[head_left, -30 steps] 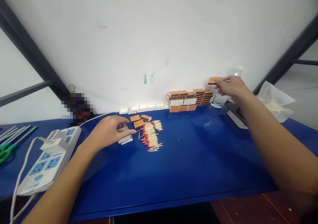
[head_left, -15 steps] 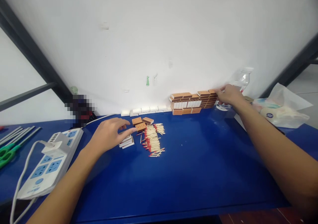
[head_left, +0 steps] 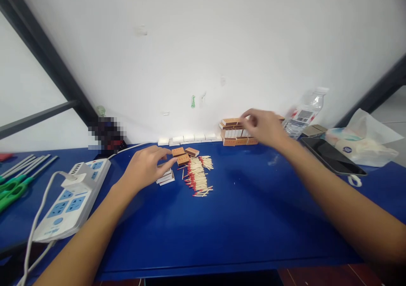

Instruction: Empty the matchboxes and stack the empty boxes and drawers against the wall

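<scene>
My left hand (head_left: 147, 167) hovers with thumb and fingers apart, its tips beside a small group of orange matchboxes (head_left: 178, 151). White open trays (head_left: 165, 177) lie just under its thumb. To the right is a heap of loose red-tipped matches (head_left: 198, 174). My right hand (head_left: 261, 125), slightly blurred, is in front of the stacked matchboxes (head_left: 232, 121) along the wall and hides part of them. Its thumb and index finger are curved with a gap between them, and nothing shows in it. A row of white trays (head_left: 189, 138) runs along the wall.
On the left are a power strip (head_left: 74, 203) with a plug and cable, and green scissors (head_left: 15, 188). A clear bottle (head_left: 306, 112), a black phone (head_left: 333, 155) and a plastic-wrapped pack (head_left: 358, 146) are on the right.
My right hand has moved left from the far right end of the matchbox stack to in front of its middle. The view has shifted slightly; my left hand stays near the loose matchboxes.
</scene>
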{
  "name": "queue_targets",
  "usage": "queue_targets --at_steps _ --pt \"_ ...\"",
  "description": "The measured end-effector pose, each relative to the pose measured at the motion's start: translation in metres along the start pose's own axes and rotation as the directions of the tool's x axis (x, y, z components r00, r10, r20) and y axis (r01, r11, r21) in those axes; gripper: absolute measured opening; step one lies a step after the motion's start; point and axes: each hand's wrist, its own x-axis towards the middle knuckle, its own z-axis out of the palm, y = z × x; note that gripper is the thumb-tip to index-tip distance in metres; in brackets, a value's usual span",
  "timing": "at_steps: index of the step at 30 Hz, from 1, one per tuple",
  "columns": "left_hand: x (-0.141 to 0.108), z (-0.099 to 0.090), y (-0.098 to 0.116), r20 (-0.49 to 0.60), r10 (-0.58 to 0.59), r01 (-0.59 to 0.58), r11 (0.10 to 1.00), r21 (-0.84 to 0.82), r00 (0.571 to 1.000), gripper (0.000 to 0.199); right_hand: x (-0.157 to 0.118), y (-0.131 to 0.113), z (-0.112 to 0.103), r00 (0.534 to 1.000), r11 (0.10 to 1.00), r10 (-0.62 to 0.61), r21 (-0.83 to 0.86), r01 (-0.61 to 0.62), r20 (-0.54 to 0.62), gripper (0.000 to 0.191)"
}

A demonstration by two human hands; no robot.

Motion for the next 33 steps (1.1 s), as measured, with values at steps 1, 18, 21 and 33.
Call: queue_targets --at_steps 1,18,21,33 --pt "0.000 0.001 0.001 -0.029 0.016 -0.016 1.000 0.000 0.999 0.029 -0.002 -0.020 0.014 0.992 0.996 -0.071 0.068 0.064 0.104 0.024" --pt "0.002 0.009 0.015 -0.110 0.015 -0.023 0.997 -0.075 0.994 0.029 -0.003 -0.099 0.073 0.864 0.967 -0.245 0.047 0.250 0.440 0.027" --pt "0.001 0.010 0.028 -0.104 0.044 -0.058 0.989 -0.133 0.994 0.047 -0.039 -0.102 0.051 0.804 0.888 -0.459 0.162 0.431 0.379 0.024" --pt "-0.002 0.024 0.060 -0.153 -0.005 -0.053 0.925 -0.376 0.988 0.038 -0.089 -0.089 0.046 0.939 0.778 -0.244 0.627 0.042 0.241 0.028"
